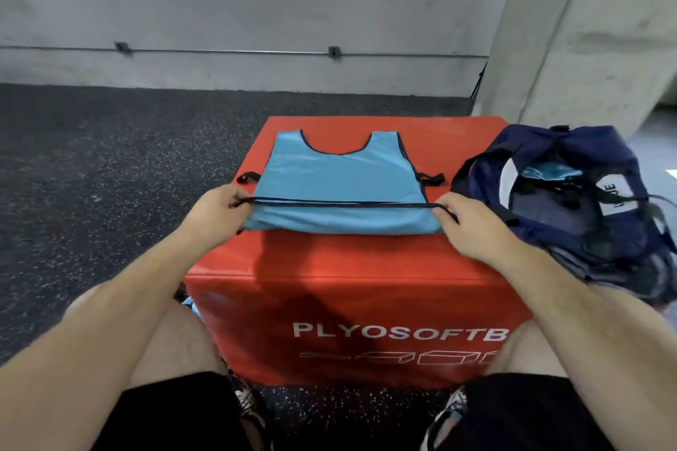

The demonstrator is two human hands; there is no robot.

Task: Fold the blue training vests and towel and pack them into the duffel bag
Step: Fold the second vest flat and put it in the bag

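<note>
The blue vest [340, 176] lies flat on top of the red box [348, 260], with its neck hole pointing away from the person. The near part of the vest is lifted and turned up, so its dark edge runs in a straight line from one side to the other. The left grip [216, 209], a bare hand, pinches the left end of that edge. The right grip [472, 227] pinches the right end the same way. Both are closed on the cloth. A small black strap [249, 178] sticks out at each side of the vest.

Just beside the vest, on the right part of the box, sits the dark blue duffel bag [604, 157]. Its top is open. Some light blue cloth [549, 172] shows inside, maybe another vest, but it is hard to tell.

The box stands on a dark, spotty floor [110, 157]. Behind it is a grey wall [256, 22]. The person's knees are on each side of the box
</note>
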